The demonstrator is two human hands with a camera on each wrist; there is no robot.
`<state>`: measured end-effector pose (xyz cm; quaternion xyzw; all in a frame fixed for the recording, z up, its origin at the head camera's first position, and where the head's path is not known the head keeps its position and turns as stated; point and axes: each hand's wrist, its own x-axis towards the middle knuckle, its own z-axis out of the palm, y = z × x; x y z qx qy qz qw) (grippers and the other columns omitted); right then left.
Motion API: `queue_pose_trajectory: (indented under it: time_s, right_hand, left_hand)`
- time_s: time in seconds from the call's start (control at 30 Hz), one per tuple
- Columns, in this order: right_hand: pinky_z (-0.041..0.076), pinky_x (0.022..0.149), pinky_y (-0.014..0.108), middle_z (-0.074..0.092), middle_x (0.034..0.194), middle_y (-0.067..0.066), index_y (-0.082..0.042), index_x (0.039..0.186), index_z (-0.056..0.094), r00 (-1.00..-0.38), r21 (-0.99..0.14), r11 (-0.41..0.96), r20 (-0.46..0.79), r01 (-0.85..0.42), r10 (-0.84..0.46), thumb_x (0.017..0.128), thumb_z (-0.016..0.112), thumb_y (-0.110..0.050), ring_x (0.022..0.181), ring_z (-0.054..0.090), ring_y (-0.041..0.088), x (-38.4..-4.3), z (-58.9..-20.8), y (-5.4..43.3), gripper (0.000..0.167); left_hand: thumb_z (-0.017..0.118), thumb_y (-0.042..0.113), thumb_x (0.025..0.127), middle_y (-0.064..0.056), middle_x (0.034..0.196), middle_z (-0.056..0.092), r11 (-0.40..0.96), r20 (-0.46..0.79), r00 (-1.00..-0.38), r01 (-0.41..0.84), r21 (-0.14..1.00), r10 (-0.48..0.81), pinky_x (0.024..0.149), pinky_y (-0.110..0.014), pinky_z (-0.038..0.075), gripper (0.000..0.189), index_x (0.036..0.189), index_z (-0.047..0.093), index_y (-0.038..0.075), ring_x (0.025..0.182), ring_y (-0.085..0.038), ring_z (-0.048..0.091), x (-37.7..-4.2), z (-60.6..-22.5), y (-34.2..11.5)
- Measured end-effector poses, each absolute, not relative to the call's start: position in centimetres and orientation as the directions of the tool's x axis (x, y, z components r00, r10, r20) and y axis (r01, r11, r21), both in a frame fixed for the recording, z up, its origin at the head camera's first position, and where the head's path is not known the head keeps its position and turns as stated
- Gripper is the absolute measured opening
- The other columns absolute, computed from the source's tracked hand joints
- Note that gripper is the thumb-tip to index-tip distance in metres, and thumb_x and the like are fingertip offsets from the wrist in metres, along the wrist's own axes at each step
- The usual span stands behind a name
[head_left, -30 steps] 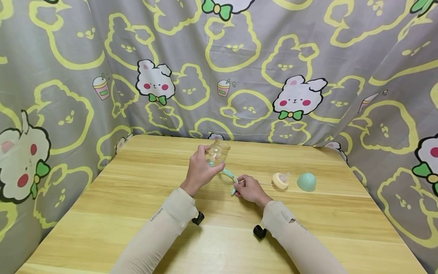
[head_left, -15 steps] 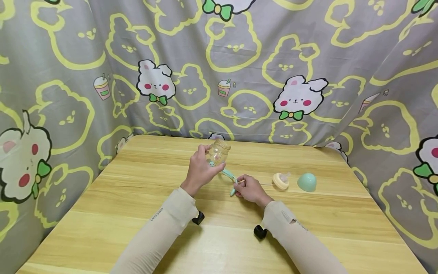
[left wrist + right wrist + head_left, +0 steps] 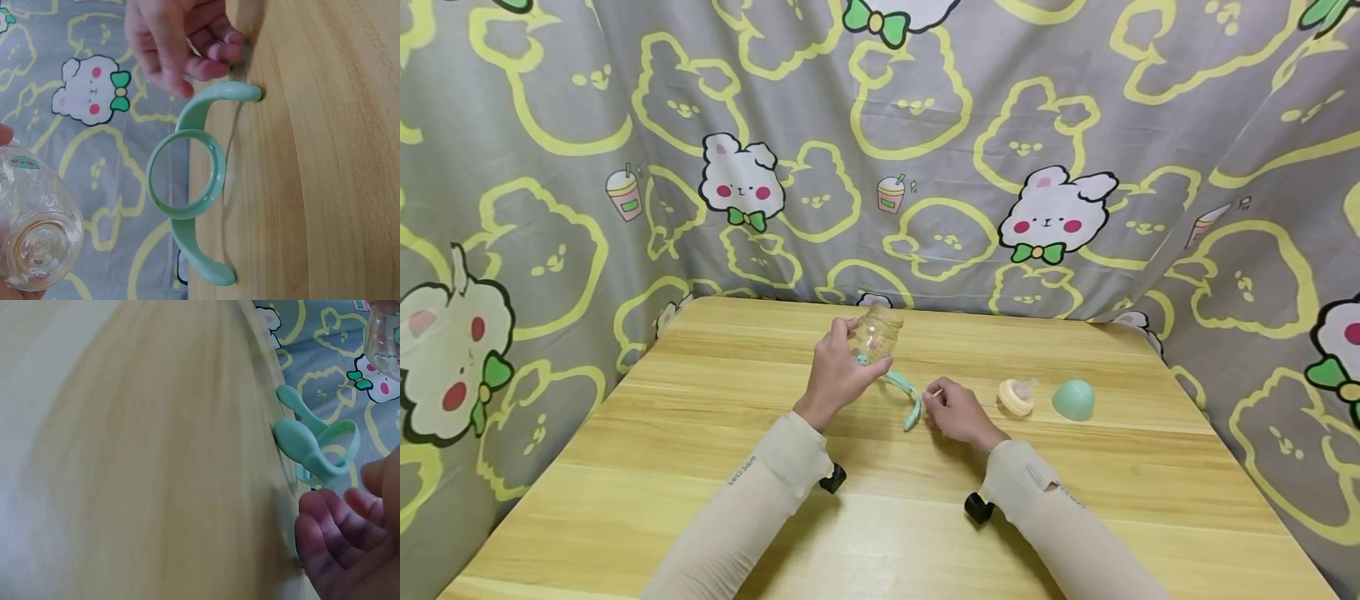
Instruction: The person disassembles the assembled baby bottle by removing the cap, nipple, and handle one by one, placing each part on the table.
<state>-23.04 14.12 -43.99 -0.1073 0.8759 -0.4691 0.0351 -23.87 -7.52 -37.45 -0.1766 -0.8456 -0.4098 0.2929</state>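
Note:
My left hand [image 3: 842, 367] grips a clear, amber-tinted baby bottle [image 3: 880, 333] that has no top on it, raised over the table. In the left wrist view the round base of the bottle [image 3: 44, 244] shows. Below it, a mint green bottle handle [image 3: 212, 156] stands on the table, a ring with two curved arms. My right hand [image 3: 958, 410] is just right of the handle, apart from it, its fingers loosely bent around nothing. The right wrist view shows the handle [image 3: 300, 440] just beyond those fingertips [image 3: 312, 503].
To the right lies a cream collar with a clear nipple [image 3: 1017, 398]. A mint dome cap [image 3: 1072, 400] sits beside it on the wooden table [image 3: 700, 500]. A patterned grey curtain [image 3: 820, 167] hangs around the table's back and sides.
My right hand has let go of the green handle and drawn slightly to the right. The handle stays standing. My left hand keeps the bottle almost in the same place.

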Motion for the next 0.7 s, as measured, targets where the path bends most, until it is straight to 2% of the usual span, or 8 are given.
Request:
queue_pose_trajectory:
  time_s: [0.17,0.3,0.4,0.47,0.57,0.7]
  right_hand:
    - [0.047,0.064,0.034,0.062,0.080,0.006,-0.003,0.104,0.063,-0.956,-0.721,0.630,0.176,-0.287,-0.233,0.101,0.051,-0.017,0.068,0.056,0.017,-22.9,-43.2,15.0,0.018]
    - [0.049,0.083,0.045,0.067,0.099,0.011,-0.001,0.109,0.065,-0.922,-0.592,0.710,0.296,-0.381,-0.248,0.098,0.056,-0.019,0.095,0.062,0.028,-22.6,-42.4,16.0,0.023]
    - [0.036,0.100,0.054,0.062,0.120,0.018,0.001,0.121,0.061,-0.902,-0.496,0.765,0.344,-0.411,-0.261,0.096,0.059,-0.024,0.117,0.053,0.038,-22.3,-41.6,17.0,0.035]
    - [0.025,0.106,0.058,0.055,0.131,0.021,-0.001,0.129,0.056,-0.893,-0.420,0.809,0.363,-0.411,-0.265,0.096,0.059,-0.030,0.127,0.043,0.041,-22.2,-41.2,18.0,0.044]
    - [0.014,0.108,0.062,0.043,0.141,0.025,-0.006,0.138,0.049,-0.883,-0.317,0.861,0.387,-0.398,-0.265,0.096,0.057,-0.038,0.134,0.031,0.045,-22.3,-40.7,19.7,0.054]
    - [0.007,0.107,0.067,0.031,0.147,0.029,-0.011,0.145,0.041,-0.882,-0.234,0.904,0.401,-0.358,-0.246,0.097,0.050,-0.045,0.136,0.021,0.051,-22.3,-39.8,22.2,0.059]
  left_hand:
    - [0.088,0.026,0.068,-0.021,0.098,0.063,0.606,0.649,-0.759,0.540,0.584,0.052,0.061,-0.038,0.054,0.066,0.112,0.049,-0.004,0.077,-0.030,0.063,-23.8,-37.6,-7.7]
    - [0.087,0.027,0.068,-0.020,0.095,0.063,0.615,0.644,-0.763,0.532,0.583,0.050,0.061,-0.038,0.054,0.066,0.113,0.049,-0.003,0.076,-0.030,0.063,-23.8,-37.7,-7.9]
    - [0.088,0.028,0.068,-0.020,0.094,0.063,0.618,0.634,-0.772,0.519,0.591,0.041,0.061,-0.038,0.053,0.067,0.114,0.048,-0.002,0.076,-0.032,0.063,-23.8,-37.7,-8.0]
    - [0.088,0.027,0.068,-0.020,0.094,0.063,0.619,0.628,-0.778,0.509,0.598,0.032,0.061,-0.039,0.053,0.068,0.114,0.049,-0.002,0.076,-0.032,0.063,-23.8,-37.8,-8.1]
    - [0.088,0.028,0.068,-0.019,0.094,0.063,0.618,0.616,-0.788,0.497,0.609,0.027,0.061,-0.038,0.053,0.068,0.115,0.049,-0.002,0.076,-0.032,0.062,-23.7,-38.0,-8.3]
    - [0.088,0.028,0.069,-0.020,0.096,0.063,0.615,0.606,-0.795,0.491,0.617,0.026,0.062,-0.038,0.053,0.068,0.116,0.048,-0.002,0.076,-0.031,0.063,-23.7,-38.2,-8.6]
